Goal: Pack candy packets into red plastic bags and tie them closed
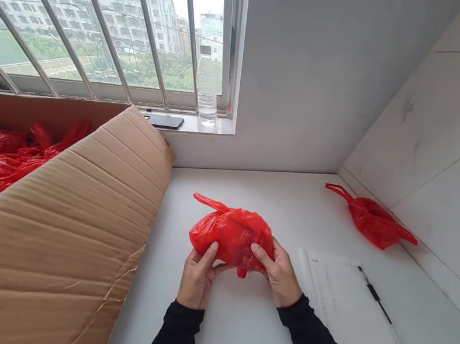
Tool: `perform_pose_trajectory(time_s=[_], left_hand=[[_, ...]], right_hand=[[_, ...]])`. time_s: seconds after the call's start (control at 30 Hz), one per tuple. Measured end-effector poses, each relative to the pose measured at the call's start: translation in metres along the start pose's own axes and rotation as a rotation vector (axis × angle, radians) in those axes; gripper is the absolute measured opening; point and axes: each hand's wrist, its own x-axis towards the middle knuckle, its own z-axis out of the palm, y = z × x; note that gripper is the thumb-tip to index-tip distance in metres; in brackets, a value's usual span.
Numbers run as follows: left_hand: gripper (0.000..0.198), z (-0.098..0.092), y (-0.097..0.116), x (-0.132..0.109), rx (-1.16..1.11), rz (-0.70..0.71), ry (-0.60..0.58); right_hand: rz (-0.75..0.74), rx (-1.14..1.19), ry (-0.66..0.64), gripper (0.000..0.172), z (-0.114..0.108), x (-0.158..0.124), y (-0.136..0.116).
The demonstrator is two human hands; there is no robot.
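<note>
A filled red plastic bag (237,232) is held between my two hands above the white table (296,201). My left hand (197,276) grips its left lower side, thumb on the front and fingers underneath. On the right end, my right hand (278,272) is closed with the thumb pressing the front. One handle of the bag sticks out to the upper left. Something darker shows faintly through the plastic, but I cannot make out what it is.
At left stands a cardboard box (83,217) with several red bags (5,156) inside. Another red bag (375,221) lies by the right wall. A paper pad (355,318) and a pen (375,294) lie at right. A bottle (207,88) and a phone (165,121) rest on the windowsill.
</note>
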Motion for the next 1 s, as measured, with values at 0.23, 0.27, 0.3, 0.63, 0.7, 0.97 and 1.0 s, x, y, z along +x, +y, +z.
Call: perform_pose_trajectory(time_s=[0.23, 0.27, 0.3, 0.63, 0.7, 0.97, 1.0], left_hand=[[0.028, -0.004, 0.002, -0.001, -0.062, -0.043, -0.052], [0.027, -0.006, 0.002, 0.0, -0.084, -0.059, -0.075], [0.027, -0.008, 0.002, 0.001, -0.115, -0.078, -0.096], [0.035, -0.012, -0.002, 0.005, -0.058, -0.051, -0.079], [0.036, -0.011, -0.003, 0.005, -0.031, -0.04, -0.086], [0.033, -0.009, -0.002, 0.005, -0.065, -0.042, -0.085], [0.033, -0.01, -0.001, 0.005, -0.064, -0.042, -0.083]], right_hand=[[-0.016, -0.087, 0.081, 0.043, -0.005, 0.0, 0.002], [-0.017, -0.097, 0.091, 0.042, -0.006, 0.0, 0.002], [-0.018, -0.098, 0.097, 0.041, -0.006, 0.001, 0.002], [-0.043, -0.043, 0.02, 0.04, -0.002, 0.0, 0.0], [-0.043, -0.054, 0.017, 0.04, -0.002, -0.001, 0.0], [-0.065, -0.113, 0.097, 0.029, -0.009, 0.001, 0.006], [-0.063, -0.111, 0.099, 0.03, -0.009, 0.001, 0.007]])
